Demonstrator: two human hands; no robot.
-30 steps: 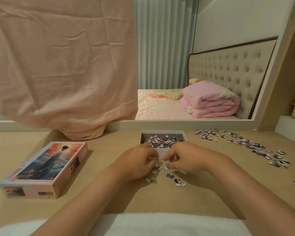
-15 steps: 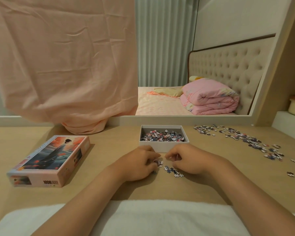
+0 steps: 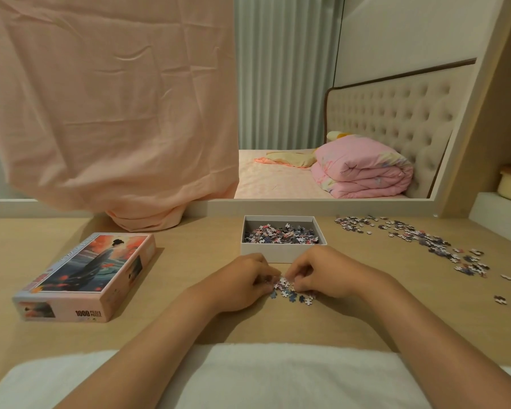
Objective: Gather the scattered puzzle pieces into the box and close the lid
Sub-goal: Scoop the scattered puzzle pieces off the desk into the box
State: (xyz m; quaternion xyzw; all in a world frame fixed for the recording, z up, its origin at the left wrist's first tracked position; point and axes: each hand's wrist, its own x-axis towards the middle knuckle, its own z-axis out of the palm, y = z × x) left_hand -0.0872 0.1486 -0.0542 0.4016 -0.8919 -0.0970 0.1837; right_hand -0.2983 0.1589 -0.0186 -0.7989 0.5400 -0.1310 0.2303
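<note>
Many pink-blue pieces point(image 3: 281, 234) lie in white box point(image 3: 278, 254).

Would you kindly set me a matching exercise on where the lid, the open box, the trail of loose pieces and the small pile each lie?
Things:
1 lid
2 open box
3 trail of loose pieces
4 small pile

Places:
A between left hand and right hand
B spread out far to the right
C left of both hands, picture side up
D just beyond both hands

Pairs: 1-C, 2-D, 3-B, 4-A
</note>
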